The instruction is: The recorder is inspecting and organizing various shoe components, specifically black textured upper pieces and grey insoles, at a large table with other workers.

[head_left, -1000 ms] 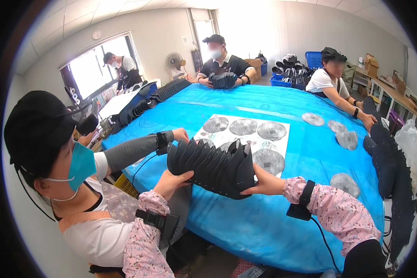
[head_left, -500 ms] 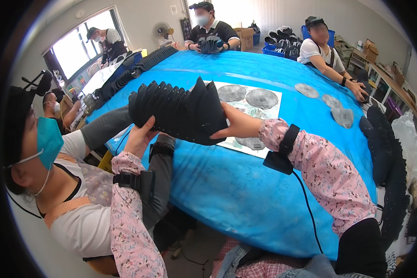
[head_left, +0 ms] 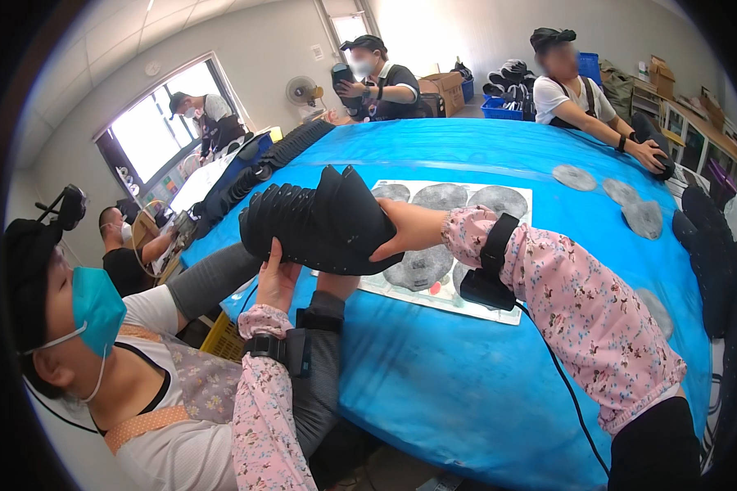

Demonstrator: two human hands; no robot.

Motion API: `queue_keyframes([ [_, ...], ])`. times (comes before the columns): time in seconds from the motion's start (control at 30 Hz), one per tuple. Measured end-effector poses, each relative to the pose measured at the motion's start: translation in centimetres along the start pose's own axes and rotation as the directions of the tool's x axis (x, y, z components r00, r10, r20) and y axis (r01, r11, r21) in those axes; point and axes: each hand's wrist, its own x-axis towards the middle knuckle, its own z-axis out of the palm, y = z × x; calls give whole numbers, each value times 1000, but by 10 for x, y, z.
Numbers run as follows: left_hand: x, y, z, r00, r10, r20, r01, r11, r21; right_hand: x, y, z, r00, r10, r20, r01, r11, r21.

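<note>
Gripping the stack [head_left: 307, 225] from two sides, the hands are apart from each other and both clamped on it. The right hand [head_left: 412, 227] wraps the right end, thumb near the lower edge. The left hand [head_left: 277, 280] supports the lower near side, one digit upright against the black surface, the others partly hidden.

The stack is in the air over the near left part of the blue-covered counter [head_left: 499, 385]. Behind it lies a white sheet [head_left: 495, 311] with grey discs, partly covered by the stack and the right hand; more discs [head_left: 643, 219] lie loose to the right. At the left a co-worker [head_left: 172, 368] in a teal mask sits close, grey sleeves [head_left: 213, 282] reaching in behind and below the stack; whether that person's hands touch it, I cannot tell. Black rows [head_left: 712, 262] line the right edge, and others run along the far left. Across the counter, another person holds a black piece [head_left: 350, 88].

The stack is matte black, made of many nested curved pieces, with pointed tips fanned along the top and small pale dots near the lower rim. It tilts, its right end lower.
</note>
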Motion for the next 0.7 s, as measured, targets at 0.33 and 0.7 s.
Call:
queue_keyframes([
  [0.33,17,6,-31,1000,-4,-13,2,990,-144,24,-22,4,996,90,-23,-90,996,-3],
  [0.7,4,8,-44,986,117,-119,-122,992,-37,60,-29,5,995,84,46,-67,955,-287],
])
